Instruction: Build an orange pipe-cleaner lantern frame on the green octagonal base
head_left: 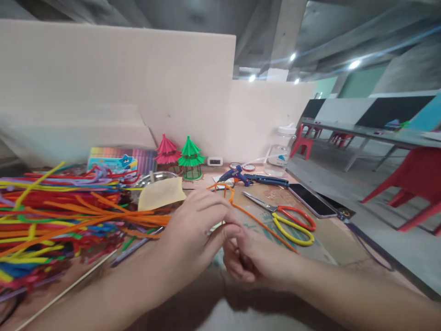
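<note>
Both hands meet at centre, thumbs and fingertips together. Left hand [201, 225]: fingers bent over, palm turned away, back of hand blocks the view. Right hand [253, 257]: fingers curled in, thumb up against the left's fingertips. Grip is hidden on both; can't tell whether either has hold of anything, or how far the fingers part inside.

Work piece, best read: small orange fuzzy-stem frame [231, 195], just beyond the left fingers. Lower part covered by the hand, so full shape and any contact unclear. A loose-looking orange stem [262, 225] slants right from it, passing behind the right wrist; can't confirm it's joined.

Scissors [274, 213] lie right of the frame, blades and both handles visible. Glue gun [232, 174] behind, partly overlapping clutter. Phone [312, 200] at right, screen dark.

Left: stem pile [32, 211], cut off by frame edge; orange bundle [138, 218] runs behind left hand. Yellow sheet [161, 193] hides part of a metal bowl [167, 175]. Clock [215, 161] digits illegible.
</note>
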A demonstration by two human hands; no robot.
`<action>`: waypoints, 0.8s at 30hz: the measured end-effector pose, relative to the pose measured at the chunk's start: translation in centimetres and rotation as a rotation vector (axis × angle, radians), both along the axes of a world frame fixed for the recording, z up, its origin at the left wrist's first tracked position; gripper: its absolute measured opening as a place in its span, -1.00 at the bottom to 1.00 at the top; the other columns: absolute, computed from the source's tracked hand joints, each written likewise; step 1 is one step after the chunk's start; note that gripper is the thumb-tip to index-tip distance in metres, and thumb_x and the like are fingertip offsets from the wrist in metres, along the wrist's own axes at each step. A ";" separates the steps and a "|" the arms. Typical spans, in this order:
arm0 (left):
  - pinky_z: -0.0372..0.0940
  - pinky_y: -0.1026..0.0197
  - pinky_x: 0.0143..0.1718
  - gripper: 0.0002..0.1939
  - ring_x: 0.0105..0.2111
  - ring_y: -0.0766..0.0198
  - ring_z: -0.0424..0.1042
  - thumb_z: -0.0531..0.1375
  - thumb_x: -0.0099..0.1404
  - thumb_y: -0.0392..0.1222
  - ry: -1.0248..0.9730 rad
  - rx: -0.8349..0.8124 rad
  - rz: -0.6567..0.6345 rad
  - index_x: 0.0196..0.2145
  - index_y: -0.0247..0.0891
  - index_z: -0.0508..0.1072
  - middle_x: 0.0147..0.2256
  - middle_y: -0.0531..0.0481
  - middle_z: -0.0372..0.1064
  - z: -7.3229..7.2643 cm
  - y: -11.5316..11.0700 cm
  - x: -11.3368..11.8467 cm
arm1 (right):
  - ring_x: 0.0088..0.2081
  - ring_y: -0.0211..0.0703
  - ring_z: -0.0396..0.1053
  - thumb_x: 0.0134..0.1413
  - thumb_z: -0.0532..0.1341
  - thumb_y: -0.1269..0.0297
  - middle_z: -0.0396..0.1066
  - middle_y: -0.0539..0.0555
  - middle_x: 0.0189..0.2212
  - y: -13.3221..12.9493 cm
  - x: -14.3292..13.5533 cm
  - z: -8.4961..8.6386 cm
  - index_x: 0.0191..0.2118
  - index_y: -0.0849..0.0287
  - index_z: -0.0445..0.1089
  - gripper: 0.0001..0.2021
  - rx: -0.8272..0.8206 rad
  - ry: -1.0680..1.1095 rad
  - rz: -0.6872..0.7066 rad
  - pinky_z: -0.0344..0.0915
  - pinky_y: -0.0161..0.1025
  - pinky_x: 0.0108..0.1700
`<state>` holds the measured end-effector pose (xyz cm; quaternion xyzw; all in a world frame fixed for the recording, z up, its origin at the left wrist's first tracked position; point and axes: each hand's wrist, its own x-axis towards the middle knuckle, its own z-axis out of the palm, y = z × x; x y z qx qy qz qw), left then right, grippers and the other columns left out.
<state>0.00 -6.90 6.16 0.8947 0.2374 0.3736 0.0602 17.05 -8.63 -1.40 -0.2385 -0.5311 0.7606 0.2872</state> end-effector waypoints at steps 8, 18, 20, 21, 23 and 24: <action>0.10 0.20 -0.43 -0.65 -0.45 0.28 0.17 -0.08 0.50 -0.06 -0.230 -0.095 0.329 -0.45 -0.19 0.19 -0.47 0.07 0.12 2.3 2.2 -3.9 | -0.63 -0.32 -0.01 0.20 0.09 -0.23 0.07 -0.09 -0.71 3.0 3.9 1.8 -0.59 0.14 0.22 -0.44 0.351 -0.009 -0.687 -0.10 -0.28 -0.55; 0.12 0.26 -0.41 -0.76 -0.43 0.31 0.27 0.15 0.36 -0.06 -0.145 -0.171 0.379 -0.43 -0.19 0.34 -0.44 0.11 0.30 3.2 2.9 -5.5 | -0.55 -0.33 0.19 0.12 0.29 0.05 0.33 -0.05 -0.53 6.6 6.6 0.2 -0.33 0.17 0.39 -0.74 0.440 -0.124 -0.899 0.10 -0.33 -0.50; 0.11 0.27 -0.45 -0.79 -0.46 0.31 0.27 0.26 0.26 -0.08 -0.178 -0.214 0.407 -0.45 -0.18 0.35 -0.44 0.13 0.34 3.1 2.7 -5.1 | -0.53 -0.32 0.23 0.10 0.31 0.08 0.39 -0.03 -0.49 6.9 7.0 0.8 -0.32 0.16 0.38 -0.76 0.461 -0.164 -0.909 0.14 -0.33 -0.49; 0.10 0.28 -0.46 -0.78 -0.47 0.31 0.28 0.29 0.22 -0.08 -0.185 -0.227 0.421 -0.47 -0.17 0.36 -0.45 0.13 0.36 3.1 2.6 -5.0 | -0.53 -0.32 0.25 0.09 0.32 0.09 0.40 -0.02 -0.49 6.9 7.1 1.1 -0.35 0.16 0.37 -0.76 0.479 -0.187 -0.915 0.15 -0.33 -0.48; 0.06 0.27 -0.49 -0.76 -0.49 0.30 0.27 0.29 0.22 -0.05 -0.172 -0.219 0.441 -0.50 -0.17 0.37 -0.48 0.13 0.36 3.1 2.5 -4.8 | -0.54 -0.32 0.25 0.09 0.32 0.09 0.40 -0.03 -0.52 6.7 7.0 1.5 -0.42 0.15 0.32 -0.73 0.522 -0.238 -0.918 0.16 -0.32 -0.47; 0.05 0.26 -0.50 -0.75 -0.51 0.30 0.26 0.25 0.26 -0.04 -0.143 -0.197 0.442 -0.50 -0.17 0.37 -0.50 0.13 0.34 3.1 2.6 -4.8 | -0.55 -0.32 0.24 0.12 0.30 0.07 0.38 -0.04 -0.55 6.6 6.8 1.5 -0.45 0.14 0.29 -0.70 0.540 -0.265 -0.906 0.16 -0.32 -0.47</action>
